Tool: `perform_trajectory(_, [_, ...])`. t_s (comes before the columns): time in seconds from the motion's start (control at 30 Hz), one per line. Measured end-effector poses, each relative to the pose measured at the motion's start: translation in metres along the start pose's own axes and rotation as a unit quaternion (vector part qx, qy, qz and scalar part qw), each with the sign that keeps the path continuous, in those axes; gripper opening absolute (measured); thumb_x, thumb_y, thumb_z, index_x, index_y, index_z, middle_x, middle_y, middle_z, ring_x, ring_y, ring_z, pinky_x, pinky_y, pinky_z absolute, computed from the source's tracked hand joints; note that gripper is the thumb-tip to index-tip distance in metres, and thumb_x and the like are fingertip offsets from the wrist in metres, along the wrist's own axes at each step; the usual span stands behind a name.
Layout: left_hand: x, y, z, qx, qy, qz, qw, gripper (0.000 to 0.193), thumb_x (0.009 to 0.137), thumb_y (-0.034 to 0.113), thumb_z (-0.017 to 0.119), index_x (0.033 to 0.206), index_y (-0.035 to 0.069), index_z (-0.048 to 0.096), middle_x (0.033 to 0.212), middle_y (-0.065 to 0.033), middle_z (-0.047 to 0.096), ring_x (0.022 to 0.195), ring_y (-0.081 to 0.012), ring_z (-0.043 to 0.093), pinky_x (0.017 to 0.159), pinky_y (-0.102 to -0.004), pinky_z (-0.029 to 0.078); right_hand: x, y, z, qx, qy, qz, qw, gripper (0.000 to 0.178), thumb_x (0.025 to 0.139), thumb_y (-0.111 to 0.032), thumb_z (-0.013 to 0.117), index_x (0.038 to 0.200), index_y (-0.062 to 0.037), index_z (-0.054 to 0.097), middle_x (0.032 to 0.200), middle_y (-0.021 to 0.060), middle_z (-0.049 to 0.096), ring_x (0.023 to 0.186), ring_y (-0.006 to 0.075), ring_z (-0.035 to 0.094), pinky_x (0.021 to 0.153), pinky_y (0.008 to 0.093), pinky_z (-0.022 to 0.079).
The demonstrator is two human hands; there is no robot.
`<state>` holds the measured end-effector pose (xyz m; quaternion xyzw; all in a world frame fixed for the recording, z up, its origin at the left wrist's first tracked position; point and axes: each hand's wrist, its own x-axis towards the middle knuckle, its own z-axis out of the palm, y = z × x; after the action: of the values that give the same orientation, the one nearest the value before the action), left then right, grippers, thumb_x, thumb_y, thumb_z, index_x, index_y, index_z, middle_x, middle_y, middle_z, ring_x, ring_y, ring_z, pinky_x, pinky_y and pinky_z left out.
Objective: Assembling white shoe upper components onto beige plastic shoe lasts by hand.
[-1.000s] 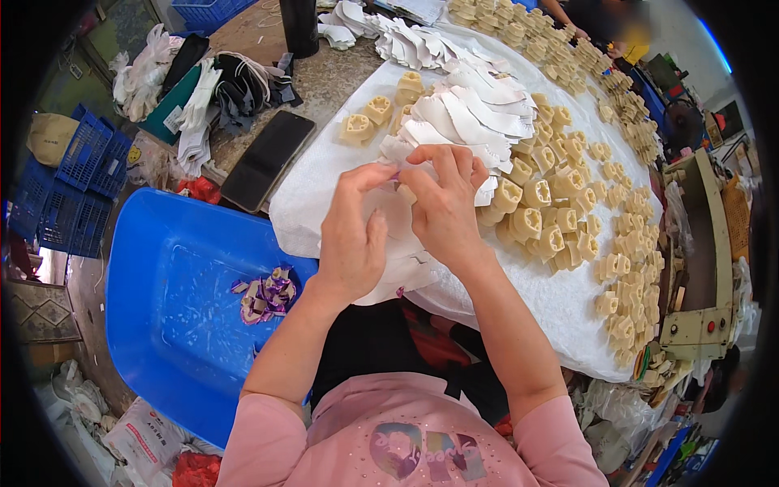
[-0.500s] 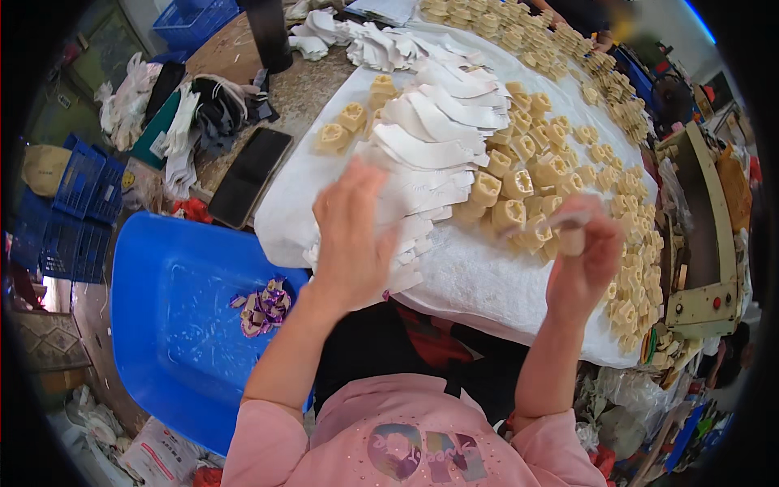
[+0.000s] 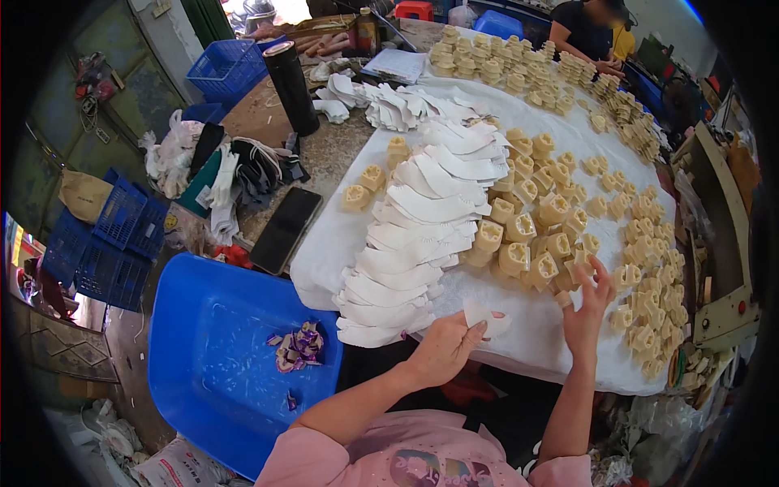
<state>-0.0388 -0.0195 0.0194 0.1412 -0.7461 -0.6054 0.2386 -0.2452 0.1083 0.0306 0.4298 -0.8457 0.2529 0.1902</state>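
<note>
My left hand (image 3: pixel 448 351) pinches a small curved white piece with a fringed edge (image 3: pixel 487 323) between thumb and fingers, above the near edge of the cloth. To its right, my right hand (image 3: pixel 591 312) has its fingers apart at the near side of a heap of cream, hollow moulded pieces (image 3: pixel 519 258). Its fingertips are at or very near the closest ones; I cannot tell whether they touch. A small pale cap-like thing (image 3: pixel 563 299) shows at its thumb tip. Overlapping white curved pieces (image 3: pixel 406 252) lie in a long row left of the heap.
A white cloth (image 3: pixel 519 357) covers the table. Rows of stacked cream pieces (image 3: pixel 535 73) line its far side. At left are a blue tub (image 3: pixel 211 325) with purple scraps (image 3: pixel 299 347), a phone (image 3: pixel 286 230) and a black cylinder (image 3: pixel 292 89). A person (image 3: pixel 586 36) sits at far right.
My left hand has moved from the white row down and right, and now holds a white piece. My right hand has lowered to the heap's near side; its blurred earlier load is gone. The view has shifted.
</note>
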Motion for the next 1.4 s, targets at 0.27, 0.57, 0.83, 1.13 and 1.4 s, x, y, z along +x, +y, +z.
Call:
perform_trajectory(0.27, [-0.002,-0.001,0.013,-0.004,-0.073,-0.072,0.995,0.031,0.098,0.019,0.039,0.116,0.002,0.057,0.096,-0.0194,0.061,0.084,-0.0287,0.058,0.079,-0.0341,0.044,-0.007,0.017,0.017,0.167,0.028,0.063,0.984,0.051,0.069,0.01,0.062,0.117,-0.0059,0.055,0.125,0.0105,0.045,0.116,0.0313,0.042,0.095,0.0393,0.039])
perform_trajectory(0.57, [-0.004,-0.007,0.019,-0.015,-0.063,-0.102,0.993,0.03,0.097,0.02,0.04,0.112,0.003,0.06,0.089,-0.0171,0.061,0.079,-0.0248,0.057,0.077,-0.0315,0.044,-0.005,0.022,0.017,0.089,0.039,0.009,0.995,0.051,0.071,0.004,0.064,0.121,-0.0048,0.052,0.123,0.0129,0.044,0.111,0.0323,0.046,0.094,0.0375,0.043])
perform_trajectory(0.83, [-0.006,-0.008,0.007,-0.014,-0.002,-0.137,0.99,0.04,0.097,0.027,0.039,0.107,-0.003,0.063,0.077,-0.0046,0.063,0.064,-0.009,0.052,0.058,-0.0233,0.041,-0.016,0.061,0.047,0.45,0.202,0.275,0.826,0.045,0.076,0.0,0.065,0.118,-0.0035,0.052,0.115,0.011,0.048,0.104,0.0197,0.052,0.08,0.029,0.048])
perform_trajectory(1.13, [0.004,-0.02,0.023,-0.218,0.03,-0.123,0.968,0.043,0.1,0.027,0.035,0.12,-0.007,0.053,0.092,-0.0086,0.063,0.075,-0.0105,0.053,0.068,-0.0248,0.043,-0.036,0.014,0.027,0.263,0.185,-0.07,0.944,0.048,0.064,0.012,0.062,0.107,-0.0068,0.057,0.116,0.0158,0.045,0.108,0.0371,0.051,0.085,0.0381,0.049])
perform_trajectory(1.4, [0.024,-0.026,0.052,-0.309,0.043,-0.031,0.95,0.046,0.1,0.029,0.035,0.13,-0.005,0.041,0.132,-0.0161,0.047,0.118,-0.0286,0.05,0.096,-0.0374,0.041,-0.036,0.003,0.025,0.243,0.142,-0.103,0.954,0.054,0.062,0.014,0.061,0.11,-0.0115,0.058,0.117,0.0158,0.045,0.111,0.0386,0.048,0.088,0.0431,0.046])
